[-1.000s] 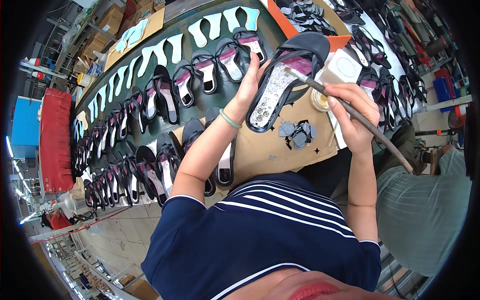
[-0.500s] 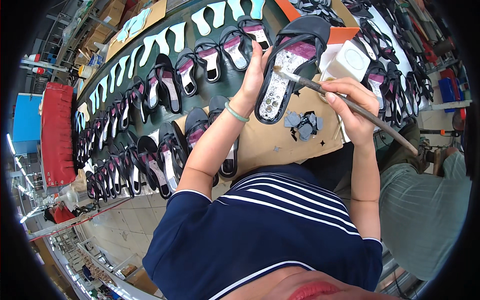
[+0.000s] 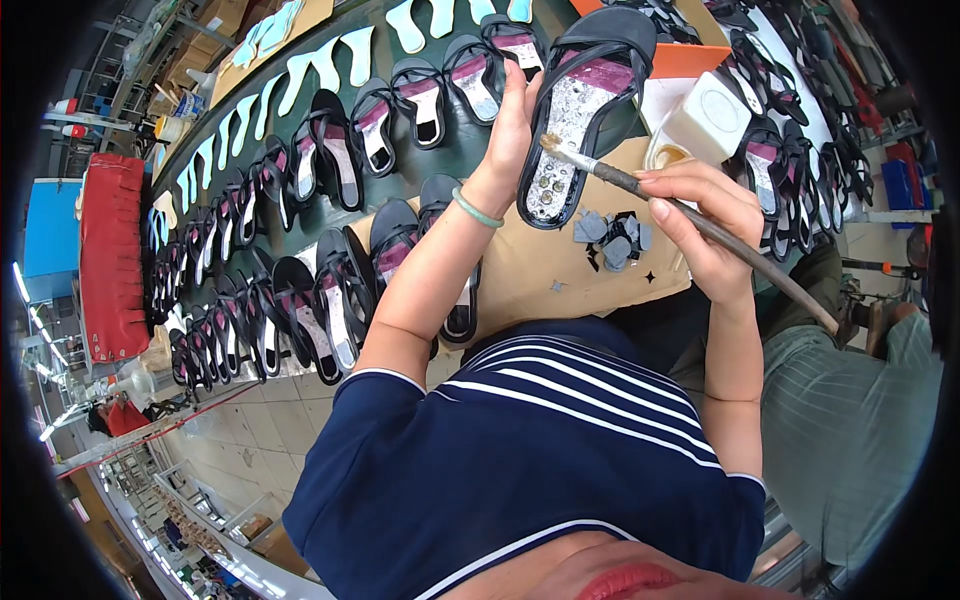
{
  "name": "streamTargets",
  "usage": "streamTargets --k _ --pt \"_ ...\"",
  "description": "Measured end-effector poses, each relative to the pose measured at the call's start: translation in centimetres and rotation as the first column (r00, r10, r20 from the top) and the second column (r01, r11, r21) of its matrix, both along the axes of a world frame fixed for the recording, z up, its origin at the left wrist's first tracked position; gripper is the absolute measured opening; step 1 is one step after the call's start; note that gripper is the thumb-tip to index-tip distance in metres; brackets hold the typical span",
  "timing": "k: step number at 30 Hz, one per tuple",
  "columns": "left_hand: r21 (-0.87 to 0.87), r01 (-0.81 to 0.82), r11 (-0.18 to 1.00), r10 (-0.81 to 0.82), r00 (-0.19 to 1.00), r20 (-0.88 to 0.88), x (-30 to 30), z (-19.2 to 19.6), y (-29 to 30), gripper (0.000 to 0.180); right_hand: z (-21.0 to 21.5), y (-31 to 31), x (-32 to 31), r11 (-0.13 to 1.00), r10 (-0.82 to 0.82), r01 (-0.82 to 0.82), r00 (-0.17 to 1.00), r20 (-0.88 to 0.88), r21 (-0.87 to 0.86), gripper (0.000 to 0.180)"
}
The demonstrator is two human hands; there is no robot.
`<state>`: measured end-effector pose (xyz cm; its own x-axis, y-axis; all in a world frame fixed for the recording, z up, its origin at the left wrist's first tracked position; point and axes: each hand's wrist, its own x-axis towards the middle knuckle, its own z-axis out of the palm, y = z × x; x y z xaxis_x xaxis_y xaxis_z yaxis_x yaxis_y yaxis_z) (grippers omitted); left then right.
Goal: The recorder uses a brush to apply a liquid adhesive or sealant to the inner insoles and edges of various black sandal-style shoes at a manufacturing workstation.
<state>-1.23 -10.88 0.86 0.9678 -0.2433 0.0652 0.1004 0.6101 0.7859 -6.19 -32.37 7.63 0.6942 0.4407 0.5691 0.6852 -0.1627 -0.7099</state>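
My left hand (image 3: 513,135) grips a black strappy sandal (image 3: 572,120) by its left edge and holds it up above the bench, footbed facing me. The footbed is whitish and speckled, with a purple band near the straps and a few round marks at the heel. A long-handled brush (image 3: 690,210) is pinched between the thumb and fingers of my right hand (image 3: 705,222). Its bristle tip touches the middle of the footbed. Just beyond my right hand stands a white plastic container (image 3: 708,118) with an opening at its side.
Cardboard (image 3: 530,290) under my hands bears a small heap of grey and black pieces (image 3: 612,240). Rows of similar sandals (image 3: 345,290) line the green bench at left, with pale blue insoles (image 3: 322,65) behind. An orange box (image 3: 690,60) stands at the back. Another person's grey-green clothing (image 3: 850,430) is close at right.
The brush tip has shifted slightly down the footbed toward the heel. The sandal's heel has risen a little, and the whole view has shifted slightly.
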Motion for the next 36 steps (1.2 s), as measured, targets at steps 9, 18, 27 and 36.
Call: streamTargets --k 9,18,27,36 --pt "0.031 -0.017 0.999 0.017 1.0 -0.002 0.1 0.0 0.2 0.083 0.1 0.4 -0.8 1.0 0.028 -0.027 0.999 0.037 -0.01 0.012" --pt "0.019 -0.064 0.998 0.064 0.998 -0.007 0.5 -0.4 0.3 0.081 0.2 0.8 -1.7 0.997 0.052 -0.052 0.999 0.015 -0.05 0.012" --pt "-0.005 -0.066 0.998 0.066 0.998 -0.01 0.7 -1.2 0.4 0.079 0.4 -1.1 -0.6 0.98 0.196 -0.191 0.968 -0.156 0.045 0.013" --pt "-0.099 -0.092 0.991 0.086 0.995 -0.057 0.6 -2.0 0.8 0.079 1.2 -8.1 2.2 0.592 0.329 0.096 0.878 -0.349 0.8 0.031"
